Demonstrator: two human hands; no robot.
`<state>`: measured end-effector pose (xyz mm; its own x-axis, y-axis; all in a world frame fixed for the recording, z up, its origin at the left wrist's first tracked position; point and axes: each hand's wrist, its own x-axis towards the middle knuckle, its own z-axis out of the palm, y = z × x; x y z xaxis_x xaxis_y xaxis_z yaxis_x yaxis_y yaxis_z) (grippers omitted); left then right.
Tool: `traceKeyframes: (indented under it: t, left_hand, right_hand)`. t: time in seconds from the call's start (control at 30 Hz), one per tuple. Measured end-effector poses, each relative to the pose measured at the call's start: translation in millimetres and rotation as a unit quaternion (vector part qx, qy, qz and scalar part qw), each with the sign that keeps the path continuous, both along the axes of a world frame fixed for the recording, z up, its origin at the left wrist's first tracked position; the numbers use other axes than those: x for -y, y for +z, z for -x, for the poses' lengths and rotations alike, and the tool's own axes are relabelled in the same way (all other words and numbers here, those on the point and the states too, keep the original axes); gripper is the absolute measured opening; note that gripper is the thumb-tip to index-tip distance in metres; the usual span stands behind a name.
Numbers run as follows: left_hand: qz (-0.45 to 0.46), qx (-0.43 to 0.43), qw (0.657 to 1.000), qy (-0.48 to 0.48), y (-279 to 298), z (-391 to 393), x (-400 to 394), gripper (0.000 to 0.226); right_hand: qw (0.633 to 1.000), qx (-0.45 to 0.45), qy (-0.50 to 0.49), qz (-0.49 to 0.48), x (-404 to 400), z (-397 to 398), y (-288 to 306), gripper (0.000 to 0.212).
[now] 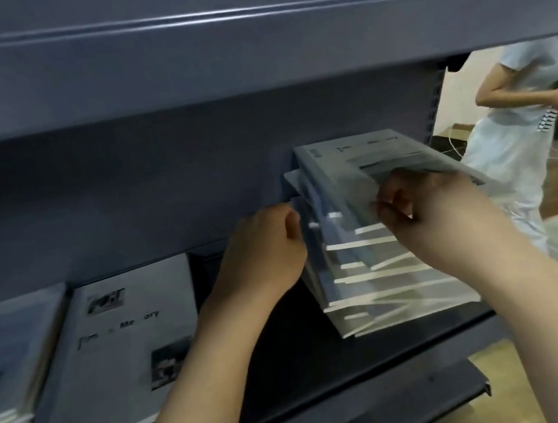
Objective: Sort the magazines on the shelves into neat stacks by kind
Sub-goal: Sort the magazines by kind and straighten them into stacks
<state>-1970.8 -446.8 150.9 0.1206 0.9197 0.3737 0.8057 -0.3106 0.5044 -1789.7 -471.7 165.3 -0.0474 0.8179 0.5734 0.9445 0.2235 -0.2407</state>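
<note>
I am looking into a dark grey shelf unit [294,366]; the upper shelf [210,61] overhangs the bay and cuts off my view of anything above it. To the right, past the unit's edge, a second person in pale clothes [510,138] stands over a wooden floor, well apart from my work.

On the shelf board I count three groups of magazines. At far left lies a low, fairly square stack [4,353]. Just beside it lies a flat grey magazine [111,362] with dark lettering and two small pictures on its cover; how many lie under it I cannot tell. At right stands a tall, untidy pile [371,270], its pale edges fanned out at different angles; motion blur keeps me from counting the copies.

Both forearms reach in from below. My left hand [258,251] rests against the pile's left side, fingers curled at its edge; whether it actually grips I cannot tell. My right hand [430,209] has curled fingers pinching the top magazine [364,161], which is tilted up off the pile.
</note>
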Motion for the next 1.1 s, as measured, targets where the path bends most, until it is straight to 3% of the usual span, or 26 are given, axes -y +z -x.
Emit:
traceKeyframes:
  t: [0.1, 0.3, 0.53, 0.67, 0.9, 1.1]
  left_hand:
    - [0.003, 0.009, 1.0, 0.004, 14, -32, -12, 0.025]
    - [0.063, -0.06, 0.992, 0.087, 32, -72, -46, 0.042]
    - [0.155, -0.146, 0.968, 0.13, 36, -95, -64, 0.076]
    - [0.167, -0.164, 0.961, 0.147, 37, -98, -69, 0.077]
    - [0.208, -0.098, 0.964, 0.133, 46, -96, -70, 0.078]
    - [0.246, 0.04, 0.962, 0.115, 45, -60, -59, 0.049]
  right_hand:
    - [1.0, 0.008, 0.004, 0.0, -5, -26, 0, 0.016]
    - [0.999, -0.014, 0.042, -0.016, -21, -64, -1, 0.019]
    - [0.998, -0.027, 0.06, 0.02, -48, -85, -2, 0.023]
    - [0.997, -0.03, 0.067, 0.035, -59, -94, -2, 0.024]
    - [0.996, -0.044, 0.068, 0.032, -70, -102, -5, 0.025]
    - [0.995, -0.052, 0.013, 0.087, -83, -110, 2, 0.029]
